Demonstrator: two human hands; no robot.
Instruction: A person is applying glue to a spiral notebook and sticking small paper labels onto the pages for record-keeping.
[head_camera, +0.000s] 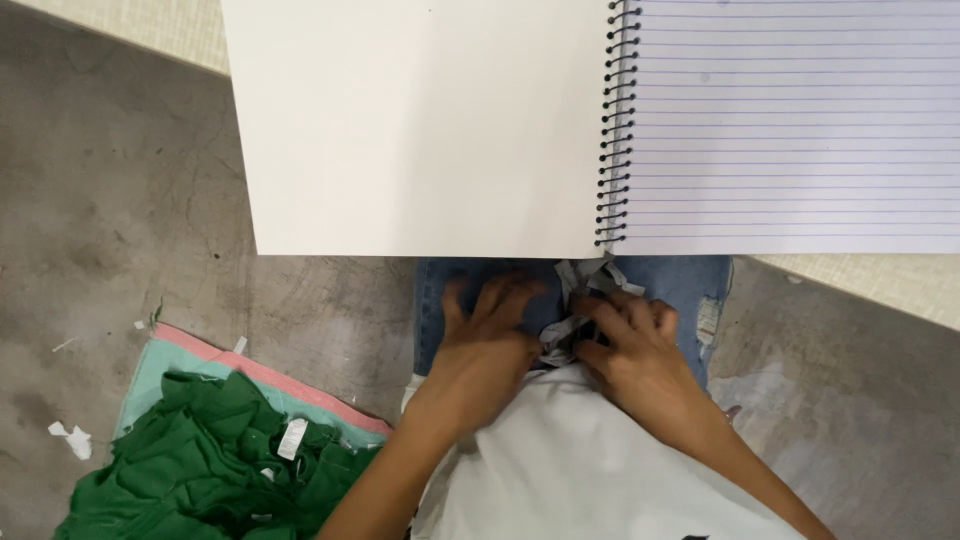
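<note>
Torn strips of grey-white paper (578, 300) lie bunched on our lap, just below the centre of the view, atop blue jeans (680, 285) ripped at the knee. Our right hand (640, 355) pinches part of the bundle between thumb and curled fingers, at 3 o'clock of the scraps. Our left hand (485, 345) rests at their 9 o'clock, fingers spread wide and flat on the denim, its thumb side touching the paper but gripping nothing we can make out. At 6 o'clock of the hands, our white shirt (570, 470) fills the lower middle. At 12 o'clock, a large spiral-bound notebook (610, 120) lies open, a blank sheet to its left and ruled lines to its right. At 8 o'clock, a crumpled green garment (200, 470) sits on folded mint and pink cloth (190, 355). Small paper bits (72, 438) dot the grey concrete floor (110, 200) at 9 o'clock.
</note>
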